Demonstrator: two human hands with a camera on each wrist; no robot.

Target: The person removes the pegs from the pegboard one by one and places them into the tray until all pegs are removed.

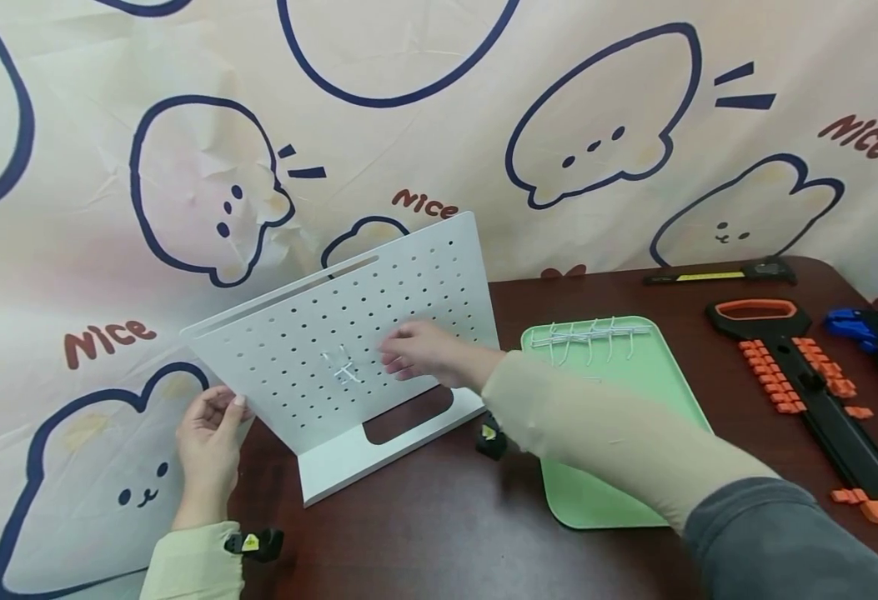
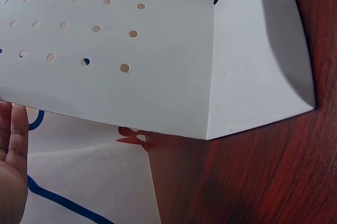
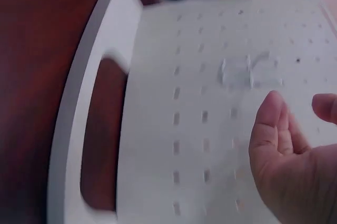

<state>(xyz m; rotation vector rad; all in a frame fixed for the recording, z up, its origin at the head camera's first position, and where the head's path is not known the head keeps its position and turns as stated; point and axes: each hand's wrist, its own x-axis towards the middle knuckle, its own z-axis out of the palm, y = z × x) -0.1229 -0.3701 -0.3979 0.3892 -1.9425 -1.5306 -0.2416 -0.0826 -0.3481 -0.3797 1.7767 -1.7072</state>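
Observation:
A white perforated pegboard (image 1: 408,292) stands tilted on a folded base with an oval cutout. My left hand (image 1: 209,433) grips its left edge, thumb in front; in the left wrist view only part of that hand (image 2: 13,150) shows beside the edge. A small clear or white wire hook (image 1: 343,368) hangs in holes near the board's middle. Just right of this hook, my right hand (image 1: 427,350) hovers before the board with loosely bent fingers. Nothing shows between its thumb and fingers (image 3: 274,124) in the right wrist view.
Right of the board lies a green tray (image 1: 611,504) with a row of white wire hooks (image 1: 592,336). Further right are a black-and-orange tool rack (image 1: 799,367), a blue-and-black tool (image 1: 870,329) and a black-and-yellow tool (image 1: 716,275). A patterned cloth (image 1: 423,150) hangs behind the table.

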